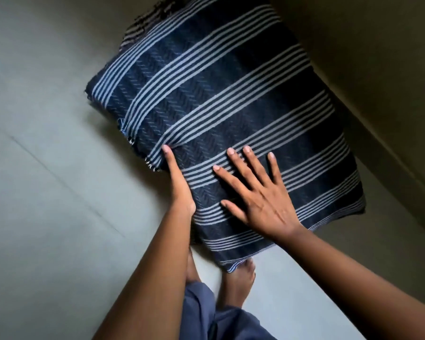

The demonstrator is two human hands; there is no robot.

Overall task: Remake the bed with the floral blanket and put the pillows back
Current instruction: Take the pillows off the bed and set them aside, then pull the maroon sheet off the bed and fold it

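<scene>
Status: person stands holding a folded navy woven bundle with pale-blue stripe bands [226, 99]. It sits centre to upper right of frame, looks held up off the floor, tilted, lowest corner over the feet. Not floral on this side. Folded blanket or covered pillow, can't tell. No bed and no floral blanket in view.

Grip: left hand [179, 185] is at the bundle's left edge, mid frame. Thumb is pressed on top with cloth puckered under its tip, and the fingers are out of sight under the edge. Reads as a clamp on that edge. Right hand [263, 195] lies flat on the top face, fingers spread wide, palm down, pressing and not curled round anything.

Handling, my call: soft, thick, floppy. Bulk is the problem, not weight. The herringbone weave looks grippy, not slick. Loose threads on the left edge could snag. Layers may slide and fan open if held by one edge only. Best hold is one hand under and one on top, sandwiching the stack, roughly as now. Don't lift by a corner.

Surroundings: pale grey tiled floor [47, 168] fills the left of frame, and a darker wall base [390, 119] runs down the right. Bare feet [238, 278] and blue trousers [206, 315] are at bottom centre.

Progress: early by my read, nothing is laid on a bed here.
</scene>
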